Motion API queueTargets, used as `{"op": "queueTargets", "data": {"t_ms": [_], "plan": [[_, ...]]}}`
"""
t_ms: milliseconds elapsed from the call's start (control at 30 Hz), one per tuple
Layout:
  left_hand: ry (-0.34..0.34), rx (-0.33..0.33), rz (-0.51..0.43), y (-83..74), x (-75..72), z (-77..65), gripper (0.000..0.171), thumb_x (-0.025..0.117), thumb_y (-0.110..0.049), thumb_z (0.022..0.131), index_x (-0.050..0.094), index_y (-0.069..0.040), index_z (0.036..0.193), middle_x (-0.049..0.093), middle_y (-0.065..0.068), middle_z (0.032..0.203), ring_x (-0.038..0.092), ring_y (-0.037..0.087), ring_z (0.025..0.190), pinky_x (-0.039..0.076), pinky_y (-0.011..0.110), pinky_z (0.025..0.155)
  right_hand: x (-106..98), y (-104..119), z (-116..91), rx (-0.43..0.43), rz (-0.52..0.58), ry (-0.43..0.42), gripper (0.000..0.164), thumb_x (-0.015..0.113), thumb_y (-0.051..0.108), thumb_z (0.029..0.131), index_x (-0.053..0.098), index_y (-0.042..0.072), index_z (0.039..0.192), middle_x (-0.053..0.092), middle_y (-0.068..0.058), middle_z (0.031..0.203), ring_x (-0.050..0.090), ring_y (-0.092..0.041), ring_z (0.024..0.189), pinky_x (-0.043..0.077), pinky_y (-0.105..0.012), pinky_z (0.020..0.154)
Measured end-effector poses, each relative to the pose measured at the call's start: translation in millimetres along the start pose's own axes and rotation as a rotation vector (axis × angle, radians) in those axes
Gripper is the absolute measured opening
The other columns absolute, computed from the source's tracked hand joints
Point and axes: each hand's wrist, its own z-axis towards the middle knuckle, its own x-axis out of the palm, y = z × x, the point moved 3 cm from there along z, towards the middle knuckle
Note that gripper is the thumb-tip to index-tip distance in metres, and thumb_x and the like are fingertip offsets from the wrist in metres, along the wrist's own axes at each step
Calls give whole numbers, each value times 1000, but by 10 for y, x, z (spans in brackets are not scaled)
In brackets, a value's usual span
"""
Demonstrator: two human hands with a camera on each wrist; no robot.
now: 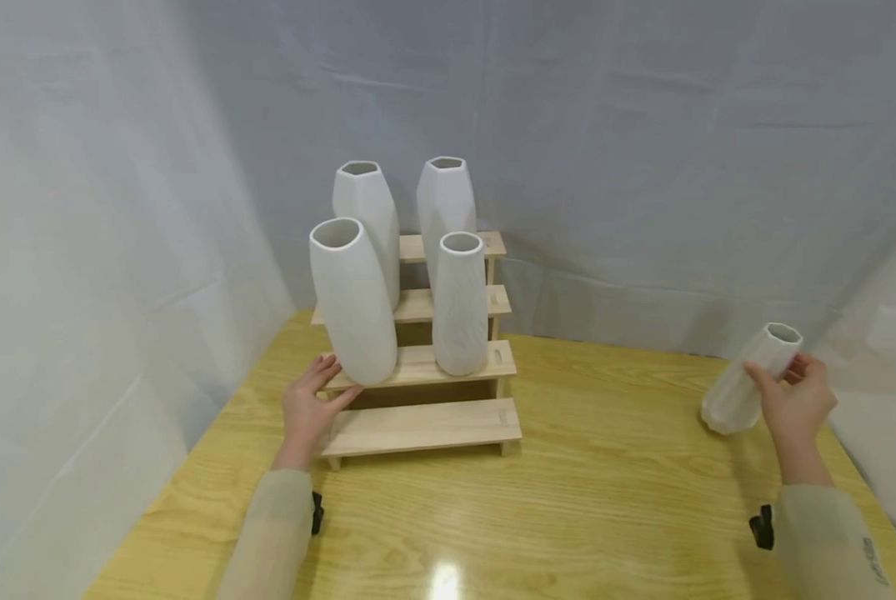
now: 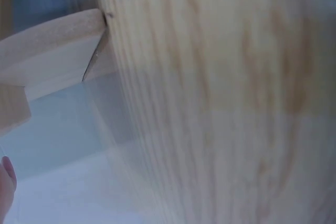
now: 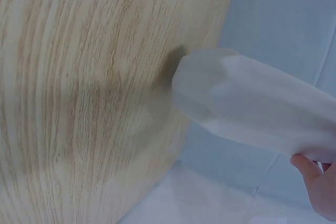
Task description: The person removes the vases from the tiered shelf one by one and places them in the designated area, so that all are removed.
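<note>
My right hand holds a small faceted white vase near its mouth, thumb on one side and fingers on the other. The vase leans, its base low over the table at the right. In the right wrist view the thumb lies along the vase wall. My left hand is beside the left end of a stepped wooden stand, thumb and fingers spread near the base of a tall rounded white vase. Only a fingertip shows in the left wrist view, apart from the wood.
A slim white vase stands on the same step as the rounded one. Two angular vases, one at left and one at right, stand on higher steps behind. The yellow wood table meets a pale hanging sheet.
</note>
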Motion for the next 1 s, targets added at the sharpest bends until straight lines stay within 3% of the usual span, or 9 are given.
{"op": "queueTargets", "data": {"t_ms": [200,367,533,700,833,1000], "plan": [[11,-19,-6,5,9,2,55,76,-35,65,62,-6,110,53,6,122,39,22,121,29,45,100,-37,-39,114,11,3,-26,58,67,25,76,43,1,123,48,3,96,40,3,77,38,-12,70],[24,-35,-14,14,15,-4,56,76,-35,66,61,-5,110,52,6,123,38,21,122,28,46,100,-56,-83,187,46,13,-33,58,68,26,76,43,2,123,47,5,96,40,2,76,40,-15,73],[27,-43,-3,28,11,-7,55,76,-35,66,61,-5,111,52,6,124,38,21,122,27,47,100,-51,-125,237,29,13,-54,55,68,25,76,45,2,120,48,5,95,38,4,73,39,-15,71],[21,-28,-8,11,4,-8,55,76,-35,66,62,-5,110,53,7,122,39,22,121,27,48,100,-42,-137,254,63,-36,-29,59,64,27,79,39,0,125,48,-7,112,46,-15,90,42,-27,81],[2,16,0,-7,4,-6,54,77,-32,65,62,-3,108,55,9,120,41,24,119,29,49,99,-38,-144,261,78,-68,-5,61,60,28,81,34,-2,128,43,-16,123,42,-28,103,41,-37,87],[-12,22,1,2,-1,-8,53,78,-30,64,63,-3,107,55,9,119,42,24,118,30,48,98,-47,-145,280,59,-77,-30,58,62,26,80,38,-1,125,47,-8,110,44,-13,85,41,-27,77]]}}
